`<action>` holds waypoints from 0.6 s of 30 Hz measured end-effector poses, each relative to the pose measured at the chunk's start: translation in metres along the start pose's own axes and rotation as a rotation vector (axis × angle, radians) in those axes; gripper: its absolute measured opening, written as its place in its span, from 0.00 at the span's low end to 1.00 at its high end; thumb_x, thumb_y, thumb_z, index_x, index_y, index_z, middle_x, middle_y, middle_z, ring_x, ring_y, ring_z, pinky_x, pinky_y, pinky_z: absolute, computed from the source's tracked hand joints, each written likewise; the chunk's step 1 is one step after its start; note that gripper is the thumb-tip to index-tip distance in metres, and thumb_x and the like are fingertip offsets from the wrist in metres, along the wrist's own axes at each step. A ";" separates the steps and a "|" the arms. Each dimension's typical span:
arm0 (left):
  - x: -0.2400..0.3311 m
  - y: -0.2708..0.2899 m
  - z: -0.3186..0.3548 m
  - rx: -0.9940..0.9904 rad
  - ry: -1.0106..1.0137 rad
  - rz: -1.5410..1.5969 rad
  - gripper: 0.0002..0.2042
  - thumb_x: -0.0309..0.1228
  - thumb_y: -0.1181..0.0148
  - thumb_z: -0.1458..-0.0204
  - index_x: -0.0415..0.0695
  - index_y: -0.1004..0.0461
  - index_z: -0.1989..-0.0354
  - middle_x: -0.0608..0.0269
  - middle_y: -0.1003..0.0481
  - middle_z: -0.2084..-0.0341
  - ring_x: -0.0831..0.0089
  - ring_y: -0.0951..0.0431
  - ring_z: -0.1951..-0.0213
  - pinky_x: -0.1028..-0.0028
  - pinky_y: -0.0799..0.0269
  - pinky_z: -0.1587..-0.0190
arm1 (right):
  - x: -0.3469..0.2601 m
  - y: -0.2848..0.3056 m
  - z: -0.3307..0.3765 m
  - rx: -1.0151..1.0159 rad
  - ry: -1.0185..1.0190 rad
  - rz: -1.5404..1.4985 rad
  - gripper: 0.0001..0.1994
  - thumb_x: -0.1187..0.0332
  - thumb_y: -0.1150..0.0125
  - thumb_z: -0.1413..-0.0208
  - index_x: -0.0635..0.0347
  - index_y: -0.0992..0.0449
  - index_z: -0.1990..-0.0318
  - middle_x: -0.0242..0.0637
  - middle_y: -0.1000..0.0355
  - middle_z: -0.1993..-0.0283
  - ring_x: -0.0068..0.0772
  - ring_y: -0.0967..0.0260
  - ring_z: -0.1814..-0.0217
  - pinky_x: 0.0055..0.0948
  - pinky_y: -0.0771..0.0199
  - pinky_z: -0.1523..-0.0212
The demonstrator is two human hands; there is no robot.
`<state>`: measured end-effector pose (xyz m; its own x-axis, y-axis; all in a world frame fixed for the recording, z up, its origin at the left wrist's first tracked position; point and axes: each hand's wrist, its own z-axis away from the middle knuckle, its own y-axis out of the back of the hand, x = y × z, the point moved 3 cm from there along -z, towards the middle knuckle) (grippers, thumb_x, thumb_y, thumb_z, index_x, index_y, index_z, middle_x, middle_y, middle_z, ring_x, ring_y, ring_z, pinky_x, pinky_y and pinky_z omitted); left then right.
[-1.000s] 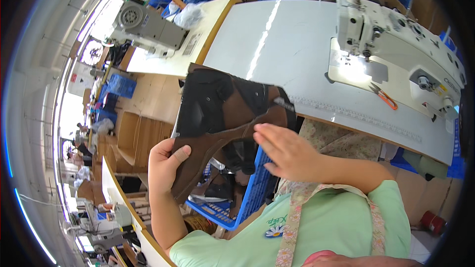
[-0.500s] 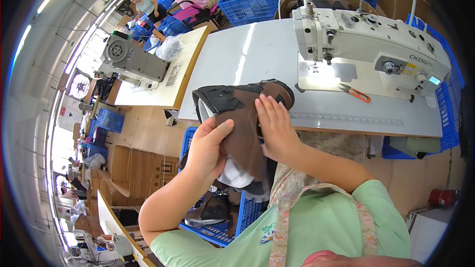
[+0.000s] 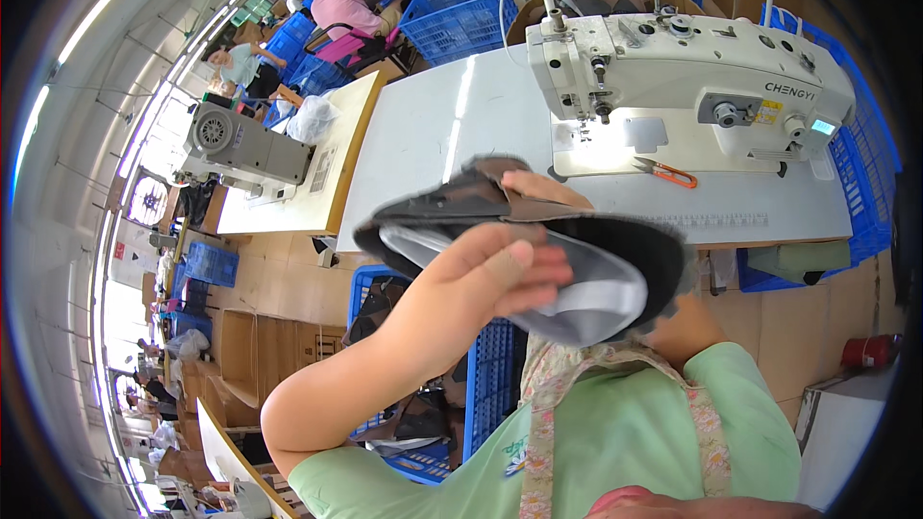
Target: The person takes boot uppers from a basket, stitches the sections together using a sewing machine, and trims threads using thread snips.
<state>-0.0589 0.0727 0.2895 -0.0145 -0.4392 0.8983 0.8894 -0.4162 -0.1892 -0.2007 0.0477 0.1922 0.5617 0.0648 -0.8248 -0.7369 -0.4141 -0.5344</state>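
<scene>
A brown and black shoe upper is raised over the near edge of the sewing table, its grey and white lining turned toward me. My right hand is mostly behind the upper; its visible fingers curl over the far side and grip it. In front of the lined opening, my left hand has its fingers stretched out and a little blurred, at or close to the lining. Whether those fingers touch the lining I cannot tell.
A white sewing machine stands at the right of the table. Orange-handled thread snips lie before it. Below the table edge is a blue crate with more shoe pieces. Another machine sits on the left table. Two people sit farther back.
The shoe upper has been turned, so its lining now faces me instead of its brown outer side. My left hand has moved right across it; my right hand has gone behind it.
</scene>
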 end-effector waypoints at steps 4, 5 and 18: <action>0.050 0.003 0.006 -0.188 -0.561 -0.791 0.20 0.39 0.50 0.36 0.30 0.24 0.55 0.47 0.23 0.56 0.63 0.23 0.51 0.67 0.26 0.50 | -0.005 0.041 0.024 -0.236 0.223 0.246 0.25 0.59 0.50 0.35 0.63 0.37 0.35 0.45 0.38 0.34 0.39 0.40 0.32 0.33 0.44 0.31; 0.056 0.015 -0.001 -0.044 -0.607 -1.004 0.21 0.40 0.50 0.36 0.31 0.25 0.51 0.49 0.24 0.52 0.65 0.25 0.48 0.66 0.29 0.47 | -0.011 0.036 0.025 -0.349 0.372 0.372 0.28 0.55 0.45 0.37 0.63 0.37 0.35 0.45 0.39 0.33 0.41 0.42 0.31 0.35 0.46 0.30; -0.083 -0.008 -0.107 -0.502 0.127 -0.183 0.17 0.37 0.51 0.35 0.38 0.29 0.46 0.63 0.26 0.54 0.79 0.29 0.52 0.77 0.35 0.46 | 0.028 0.096 0.075 -0.133 -0.054 0.599 0.31 0.49 0.44 0.40 0.65 0.33 0.38 0.47 0.35 0.36 0.41 0.39 0.33 0.34 0.42 0.33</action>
<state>-0.1137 0.0279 0.1739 -0.2316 -0.4036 0.8852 0.5402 -0.8100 -0.2280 -0.2834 0.0780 0.1041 0.0422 -0.1694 -0.9846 -0.8634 -0.5020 0.0494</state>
